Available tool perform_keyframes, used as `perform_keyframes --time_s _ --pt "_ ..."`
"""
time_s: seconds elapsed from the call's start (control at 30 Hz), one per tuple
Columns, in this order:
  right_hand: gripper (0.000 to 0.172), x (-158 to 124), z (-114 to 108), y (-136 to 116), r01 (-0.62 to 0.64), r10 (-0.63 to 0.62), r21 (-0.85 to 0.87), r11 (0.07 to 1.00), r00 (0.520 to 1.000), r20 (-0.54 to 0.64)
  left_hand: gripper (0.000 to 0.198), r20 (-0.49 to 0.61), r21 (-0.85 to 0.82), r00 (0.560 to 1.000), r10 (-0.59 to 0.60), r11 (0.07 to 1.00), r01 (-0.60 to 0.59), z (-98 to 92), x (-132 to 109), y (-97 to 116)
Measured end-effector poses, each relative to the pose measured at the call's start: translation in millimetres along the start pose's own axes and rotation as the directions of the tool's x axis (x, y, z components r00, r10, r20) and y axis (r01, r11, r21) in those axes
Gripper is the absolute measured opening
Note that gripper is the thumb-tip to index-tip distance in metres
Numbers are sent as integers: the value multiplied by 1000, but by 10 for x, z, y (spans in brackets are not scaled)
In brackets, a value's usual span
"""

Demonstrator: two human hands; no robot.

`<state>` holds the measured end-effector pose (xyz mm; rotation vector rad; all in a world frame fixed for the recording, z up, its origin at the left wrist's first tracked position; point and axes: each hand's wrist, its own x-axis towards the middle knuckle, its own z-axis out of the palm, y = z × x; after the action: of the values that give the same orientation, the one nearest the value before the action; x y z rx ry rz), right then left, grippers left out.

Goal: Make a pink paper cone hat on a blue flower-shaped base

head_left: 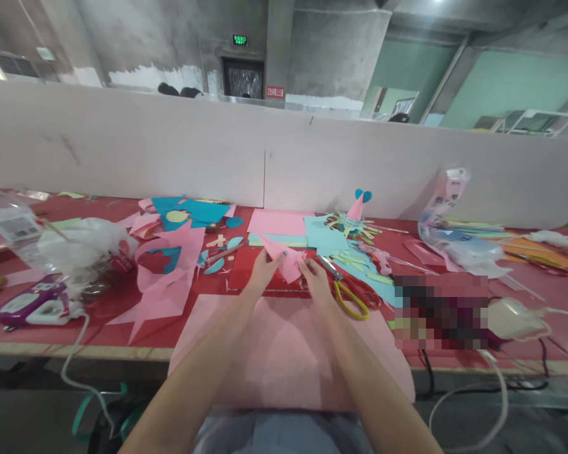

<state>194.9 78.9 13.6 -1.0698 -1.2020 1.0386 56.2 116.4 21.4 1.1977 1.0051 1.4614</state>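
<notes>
Both my hands hold a small pink paper cone point(287, 260) over a dark red sheet point(246, 272) on the red table point(539, 296). My left hand point(264, 270) pinches the cone's left side near its pointed tip. My right hand point(313, 277) pinches the frilly wide end on the right. A large pink paper sheet point(284, 353) lies under my forearms and hangs over the table's front edge. Scissors point(353, 295) with red and yellow handles lie just right of my right hand.
Pink and blue paper scraps point(170, 252) cover the table's left middle. A finished pink cone with blue ears point(357, 208) stands at the back. A glue gun point(28, 306) and plastic bags point(76, 246) lie left; a white plug and cables point(515, 318) lie right. A beige partition point(284, 157) runs behind.
</notes>
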Motion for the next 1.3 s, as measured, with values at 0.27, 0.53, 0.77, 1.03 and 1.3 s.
perform_keyframes --time_s 0.27,0.53,0.77,1.03,1.3 --pt "41 -15 8 -15 -7 9 74 997 1000 -19 34 1 15 1000 -3 1000 3 12 -13 6" --pt "41 -20 0 7 3 0 92 996 999 -37 38 40 -29 998 -42 999 43 25 -17 -22" --pt "40 12 6 17 -20 41 217 976 995 -89 47 173 -108 984 -35 993 54 29 -44 0" --pt "37 9 -12 -80 -85 130 417 905 988 -79 44 185 -92 983 -11 995 28 -2 -38 9" --pt "30 21 -22 -47 -72 121 417 906 988 -92 44 167 -95 983 -79 991 96 10 -76 53"
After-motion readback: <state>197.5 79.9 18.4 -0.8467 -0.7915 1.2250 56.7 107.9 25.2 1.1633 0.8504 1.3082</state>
